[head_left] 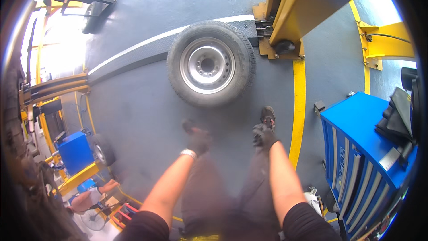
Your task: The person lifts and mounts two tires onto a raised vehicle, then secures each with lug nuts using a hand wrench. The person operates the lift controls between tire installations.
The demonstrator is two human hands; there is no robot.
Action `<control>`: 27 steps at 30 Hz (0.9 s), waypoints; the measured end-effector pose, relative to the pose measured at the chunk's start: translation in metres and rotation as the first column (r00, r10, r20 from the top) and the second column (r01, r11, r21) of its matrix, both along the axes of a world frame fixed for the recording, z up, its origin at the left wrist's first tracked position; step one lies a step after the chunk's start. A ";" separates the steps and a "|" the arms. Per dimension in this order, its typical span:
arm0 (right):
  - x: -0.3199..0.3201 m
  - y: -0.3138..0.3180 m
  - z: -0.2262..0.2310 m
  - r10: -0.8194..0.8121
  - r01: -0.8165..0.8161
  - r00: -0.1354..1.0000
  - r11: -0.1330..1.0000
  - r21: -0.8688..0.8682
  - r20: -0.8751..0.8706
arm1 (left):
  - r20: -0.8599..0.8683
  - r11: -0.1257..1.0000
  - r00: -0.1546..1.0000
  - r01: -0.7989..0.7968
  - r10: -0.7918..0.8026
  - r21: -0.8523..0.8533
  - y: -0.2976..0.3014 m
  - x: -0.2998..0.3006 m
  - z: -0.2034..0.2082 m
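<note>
A vehicle wheel, with a black tyre (244,67) around a silver steel rim (192,64), lies flat on the grey floor ahead of me. Its far edge reaches over a dark tread-plate strip (147,56). My left hand (198,142), in a dark glove, hangs in front of my left leg, nearer to me than the wheel; motion smears its fingers. My right hand (264,136), gloved too, is curled closed above my right shoe (268,115). Nothing shows in it. Both hands are apart from the wheel.
A yellow lift post (307,9) rises beyond the wheel at right. A blue tool cabinet (356,111) stands on my right, past a yellow floor line (298,107). To the left are another wheel (103,149), a blue box (76,151) and another person's arm (108,186).
</note>
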State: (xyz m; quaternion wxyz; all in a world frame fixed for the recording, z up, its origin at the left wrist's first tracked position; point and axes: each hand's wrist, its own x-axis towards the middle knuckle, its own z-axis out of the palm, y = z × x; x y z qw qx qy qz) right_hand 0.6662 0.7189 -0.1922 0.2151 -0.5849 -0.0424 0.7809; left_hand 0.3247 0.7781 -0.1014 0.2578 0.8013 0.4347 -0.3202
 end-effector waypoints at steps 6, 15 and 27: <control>-0.158 -0.068 -0.160 -0.299 0.302 0.953 0.939 -0.162 0.042 | 0.241 0.891 0.870 -0.452 0.430 0.041 0.278 -0.033 -0.185; -0.243 -0.034 -0.195 -0.756 0.744 0.642 0.572 -0.344 0.131 | -0.015 0.899 0.925 -0.364 0.379 0.243 0.456 0.000 -0.315; -0.210 0.014 -0.318 -0.939 0.893 0.342 0.333 -0.303 -0.025 | 0.021 0.930 0.944 -0.329 0.330 0.163 0.450 -0.022 -0.306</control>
